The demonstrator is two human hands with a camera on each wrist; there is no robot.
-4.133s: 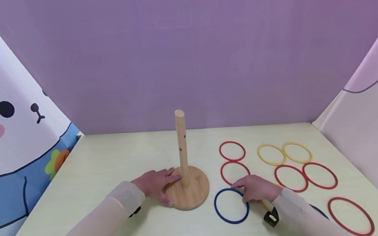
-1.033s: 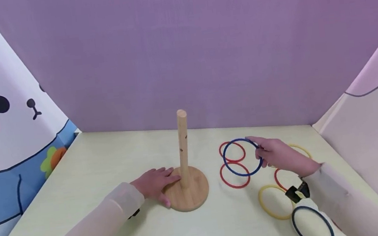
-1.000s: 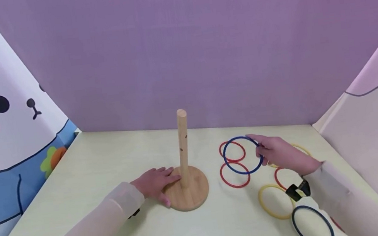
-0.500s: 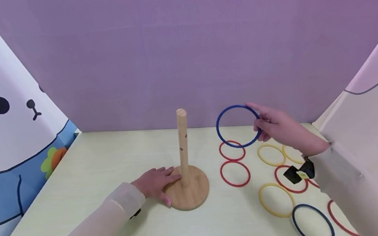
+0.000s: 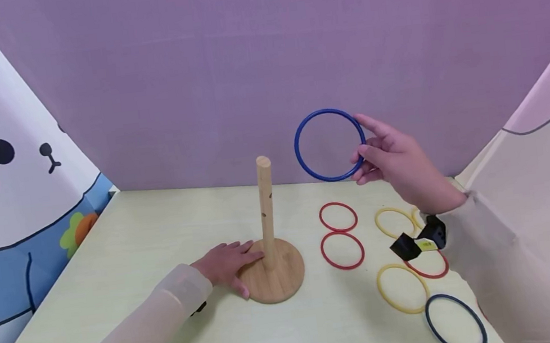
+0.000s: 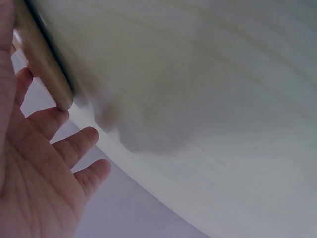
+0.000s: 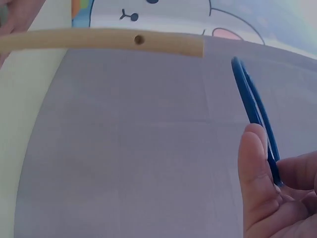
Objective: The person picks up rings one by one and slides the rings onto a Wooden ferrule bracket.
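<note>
My right hand (image 5: 396,160) pinches a blue ring (image 5: 297,146) by its right side, raised above the table and to the right of the wooden post's top. In the right wrist view the ring (image 7: 242,82) appears nearly edge-on, just beyond the end of the post (image 7: 168,42). The upright post (image 5: 266,212) rises from a round wooden base (image 5: 287,277). My left hand (image 5: 225,266) lies with spread fingers on the left part of that base. The left wrist view shows fingertips of the left hand (image 6: 44,168) at the edge of the base (image 6: 47,64).
Two red rings (image 5: 320,217) lie right of the base. Farther right are yellow rings (image 5: 378,284), another red ring (image 5: 447,265) and a dark blue ring (image 5: 427,318), some partly hidden by my right arm. A purple wall (image 5: 169,93) closes off the table's back.
My right hand has picked the blue ring up off the table, lifted it past the red rings, and now carries it higher and slightly left. The left hand stays on the base.
</note>
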